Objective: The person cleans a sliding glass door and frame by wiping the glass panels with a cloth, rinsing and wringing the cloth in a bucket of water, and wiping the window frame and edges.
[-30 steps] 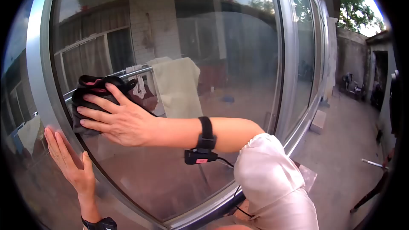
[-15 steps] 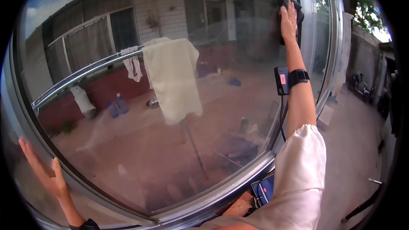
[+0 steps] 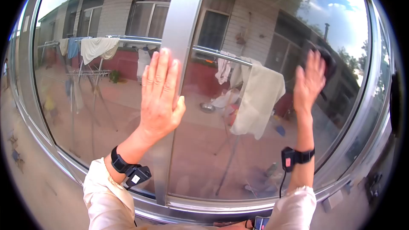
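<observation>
My left hand (image 3: 158, 98) is raised with its fingers stretched out and holds nothing. It overlaps the metal upright (image 3: 184, 8) between two window panes; whether it touches cannot be made out. Against the right-hand glass pane (image 3: 204, 145), my right hand (image 3: 311, 81) presses a dark cloth (image 3: 329, 64) under its palm and fingers. The cloth sticks out to the right of the hand and is partly hidden by it. Black straps with small boxes circle both wrists.
Reflected in the glass are a pale towel (image 3: 260, 102), drying racks, a brick building and sky. A metal sill (image 3: 221, 204) runs along the bottom of the window. At lower right, a pale block (image 3: 333, 201) sits on the ground.
My view has turned, bringing the left pane into sight. My left hand has risen from the lower left to the upright. My right hand stays with the cloth and appears lower in view.
</observation>
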A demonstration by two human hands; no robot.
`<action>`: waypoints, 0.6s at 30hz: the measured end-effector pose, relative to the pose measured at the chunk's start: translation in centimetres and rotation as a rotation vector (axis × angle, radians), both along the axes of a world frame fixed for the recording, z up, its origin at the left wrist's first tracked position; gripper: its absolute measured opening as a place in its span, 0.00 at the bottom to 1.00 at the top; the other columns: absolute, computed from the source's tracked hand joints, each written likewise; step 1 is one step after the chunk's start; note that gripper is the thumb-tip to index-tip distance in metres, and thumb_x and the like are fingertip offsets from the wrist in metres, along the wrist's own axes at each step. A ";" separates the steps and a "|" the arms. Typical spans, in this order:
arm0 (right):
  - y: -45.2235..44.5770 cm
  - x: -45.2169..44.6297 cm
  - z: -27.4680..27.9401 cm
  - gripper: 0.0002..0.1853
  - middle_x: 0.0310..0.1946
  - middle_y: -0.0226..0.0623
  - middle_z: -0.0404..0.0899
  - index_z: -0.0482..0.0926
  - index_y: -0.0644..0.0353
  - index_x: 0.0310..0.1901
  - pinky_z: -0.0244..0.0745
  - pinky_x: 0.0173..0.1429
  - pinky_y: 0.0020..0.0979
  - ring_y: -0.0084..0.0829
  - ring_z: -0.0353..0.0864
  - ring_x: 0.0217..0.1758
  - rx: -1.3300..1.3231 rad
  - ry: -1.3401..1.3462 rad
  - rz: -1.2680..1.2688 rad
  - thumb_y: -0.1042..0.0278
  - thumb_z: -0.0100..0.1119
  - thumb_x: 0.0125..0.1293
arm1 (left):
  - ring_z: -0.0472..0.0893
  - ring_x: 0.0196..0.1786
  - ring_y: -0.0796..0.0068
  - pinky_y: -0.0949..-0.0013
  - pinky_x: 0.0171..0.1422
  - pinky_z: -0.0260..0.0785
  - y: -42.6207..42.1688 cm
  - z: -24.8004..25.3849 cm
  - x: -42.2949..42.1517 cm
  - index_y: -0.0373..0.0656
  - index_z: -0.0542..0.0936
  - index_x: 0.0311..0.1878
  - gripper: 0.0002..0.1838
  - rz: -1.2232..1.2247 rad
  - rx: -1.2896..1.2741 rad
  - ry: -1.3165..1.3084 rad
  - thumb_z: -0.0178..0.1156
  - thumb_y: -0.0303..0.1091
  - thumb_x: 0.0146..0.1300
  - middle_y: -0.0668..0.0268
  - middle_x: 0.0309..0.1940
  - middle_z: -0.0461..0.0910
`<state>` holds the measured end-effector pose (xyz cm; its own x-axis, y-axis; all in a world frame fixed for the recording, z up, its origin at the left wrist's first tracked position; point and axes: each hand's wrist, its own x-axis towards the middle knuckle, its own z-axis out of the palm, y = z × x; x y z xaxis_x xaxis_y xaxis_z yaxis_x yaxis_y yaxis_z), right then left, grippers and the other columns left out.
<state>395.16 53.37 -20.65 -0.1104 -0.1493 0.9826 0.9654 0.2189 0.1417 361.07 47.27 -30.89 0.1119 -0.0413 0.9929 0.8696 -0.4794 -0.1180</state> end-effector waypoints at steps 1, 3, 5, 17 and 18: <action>0.3 -3.7 2.2 0.27 0.71 0.29 0.55 0.61 0.44 0.68 0.37 0.70 0.54 0.38 0.48 0.74 0.061 -0.091 -0.047 0.55 0.45 0.66 | 0.51 0.73 0.49 0.52 0.73 0.42 0.0 0.0 0.0 0.36 0.59 0.68 0.43 -0.009 -0.001 0.001 0.58 0.22 0.41 0.49 0.70 0.52; 1.0 -10.0 7.6 0.26 0.69 0.29 0.57 0.63 0.44 0.66 0.39 0.70 0.56 0.39 0.49 0.73 0.144 -0.167 -0.019 0.52 0.42 0.67 | 0.51 0.73 0.49 0.52 0.73 0.42 0.2 -0.1 -0.2 0.35 0.59 0.68 0.43 -0.019 0.001 0.019 0.58 0.22 0.42 0.48 0.70 0.52; 1.6 -14.7 12.8 0.25 0.66 0.31 0.62 0.64 0.46 0.64 0.44 0.68 0.54 0.37 0.55 0.71 0.315 -0.247 -0.052 0.52 0.42 0.67 | 0.51 0.73 0.48 0.51 0.73 0.42 0.5 -0.2 -0.3 0.35 0.59 0.68 0.43 -0.031 0.020 0.015 0.57 0.22 0.42 0.47 0.70 0.52; -2.7 -19.1 -8.1 0.29 0.67 0.33 0.60 0.68 0.44 0.62 0.39 0.68 0.60 0.40 0.54 0.71 -0.226 -0.319 0.274 0.57 0.57 0.56 | 0.51 0.74 0.54 0.53 0.73 0.43 0.4 0.5 0.2 0.38 0.57 0.69 0.42 0.012 0.049 0.033 0.60 0.23 0.47 0.55 0.71 0.52; -3.1 -18.2 -12.3 0.30 0.67 0.31 0.60 0.68 0.43 0.62 0.39 0.68 0.59 0.39 0.55 0.71 -0.293 -0.326 0.248 0.55 0.58 0.55 | 0.52 0.73 0.53 0.53 0.73 0.45 0.5 0.4 0.2 0.37 0.57 0.69 0.42 0.028 0.060 0.044 0.60 0.24 0.47 0.54 0.71 0.52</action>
<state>377.00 50.28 -32.91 -0.4151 0.0670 0.9073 0.7949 0.5119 0.3259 361.32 47.77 -30.52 0.1577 -0.0968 0.9827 0.8759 -0.4457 -0.1845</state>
